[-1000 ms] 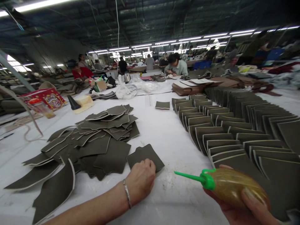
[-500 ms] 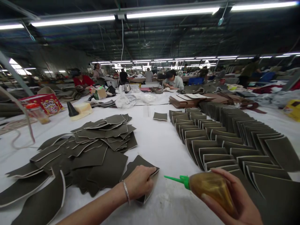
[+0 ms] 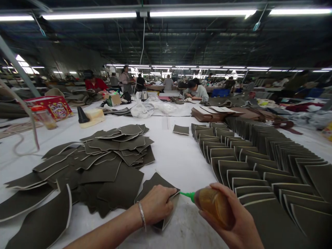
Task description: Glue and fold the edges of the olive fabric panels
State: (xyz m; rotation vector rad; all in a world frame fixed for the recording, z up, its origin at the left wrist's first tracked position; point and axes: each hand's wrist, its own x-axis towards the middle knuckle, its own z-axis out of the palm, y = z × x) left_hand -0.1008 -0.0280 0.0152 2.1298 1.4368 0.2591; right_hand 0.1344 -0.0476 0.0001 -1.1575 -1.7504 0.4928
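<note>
My right hand (image 3: 237,221) is closed around a squeeze bottle (image 3: 215,206) of amber liquid, tilted to the left. Its narrow green nozzle (image 3: 188,195) meets the right corner of a dark grey-green sheet piece (image 3: 155,181) with a pale edge. On that piece rests my left hand (image 3: 158,205), fingers curled, index finger pressing close to the corner. Part of the piece is hidden beneath this hand. A loose heap of similar pieces (image 3: 114,180) lies to the left. On the right, overlapping rows of pieces (image 3: 238,173) fan out, some with yellowish edges.
A single small piece (image 3: 181,129) lies farther back on the white tabletop (image 3: 166,155). Behind are a clear plastic bag (image 3: 142,110), brown stacked sheets (image 3: 204,114), a black cone-shaped object (image 3: 82,115) and an orange-lidded jar (image 3: 45,119). Other people work in the background.
The bottle in my right hand has moved left, bringing its nozzle to the corner of the piece. My left hand stays on the piece. The view has shifted slightly.
</note>
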